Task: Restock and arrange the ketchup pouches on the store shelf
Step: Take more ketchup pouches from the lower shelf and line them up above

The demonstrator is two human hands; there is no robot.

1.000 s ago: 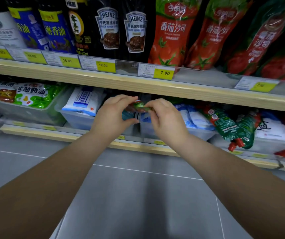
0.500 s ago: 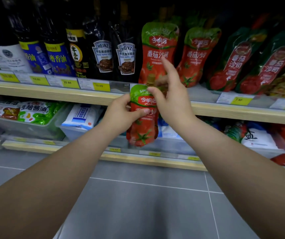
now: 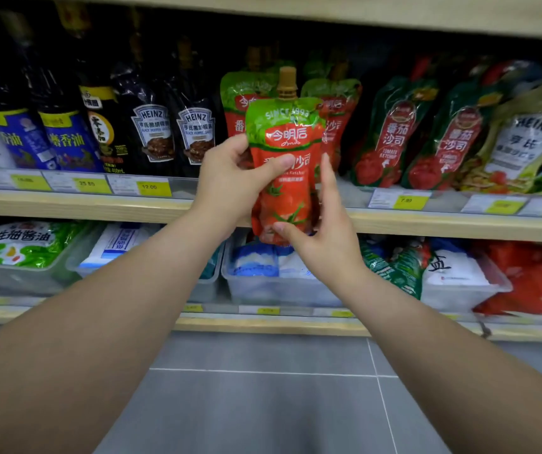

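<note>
I hold a red and green ketchup pouch [image 3: 286,139] with a tan cap upright in front of the middle shelf [image 3: 427,224]. My left hand [image 3: 230,181] grips its left edge, thumb across the front. My right hand [image 3: 325,237] supports the bottom right corner with thumb and fingers spread along its side. Directly behind stand two matching ketchup pouches [image 3: 237,93] on the shelf. Further right lean darker green and red ketchup pouches [image 3: 391,132].
Dark Heinz sauce bottles [image 3: 155,132] and blue-labelled oil bottles [image 3: 63,139] stand left of the pouches. A Heinz pouch [image 3: 525,142] leans at far right. Clear bins [image 3: 279,286] with salt bags and more pouches fill the lower shelf. Grey floor tiles lie below.
Both hands lifted the pouch from the lower shelf up to the middle shelf's height and turned it upright. The right hand shifted from the pouch's top to its bottom corner.
</note>
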